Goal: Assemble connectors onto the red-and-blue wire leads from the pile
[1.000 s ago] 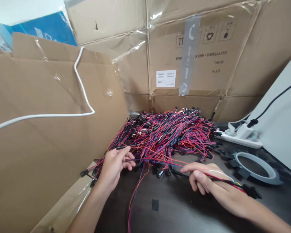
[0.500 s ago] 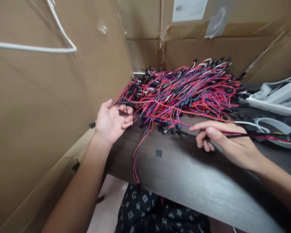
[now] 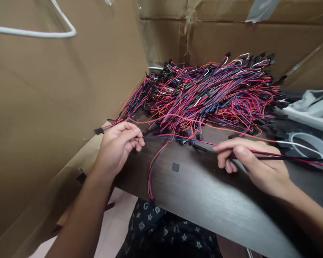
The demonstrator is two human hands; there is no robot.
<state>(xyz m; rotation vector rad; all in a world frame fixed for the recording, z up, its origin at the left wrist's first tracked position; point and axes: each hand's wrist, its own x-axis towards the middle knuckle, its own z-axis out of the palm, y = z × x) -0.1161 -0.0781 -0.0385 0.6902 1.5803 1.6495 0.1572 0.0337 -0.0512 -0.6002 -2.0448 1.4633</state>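
A wire harness (image 3: 188, 139) of red and blue strands stretches between my two hands, low over the table. My left hand (image 3: 121, 143) pinches its left end, with fingertips closed; a dark piece shows at the fingertips. My right hand (image 3: 250, 157) is closed around the strands, thumb against the index finger, and red and black wires run out past it to the right. Behind both hands lies a large heap of wire harnesses (image 3: 210, 93), red, blue and black with dark connectors. A black connector (image 3: 99, 130) on wires pokes out left of my left hand.
Cardboard walls (image 3: 110, 64) stand at the left and back. A white tray (image 3: 309, 116) and a roll of tape (image 3: 307, 143) sit at the right. On the dark table (image 3: 204, 190) lies a small dark square (image 3: 175, 167); loose wires (image 3: 150, 175) hang over the front edge.
My left hand has turned from palm up with loosely curled fingers to a pinch at the harness end. My right hand keeps its hold. The view has shifted slightly.
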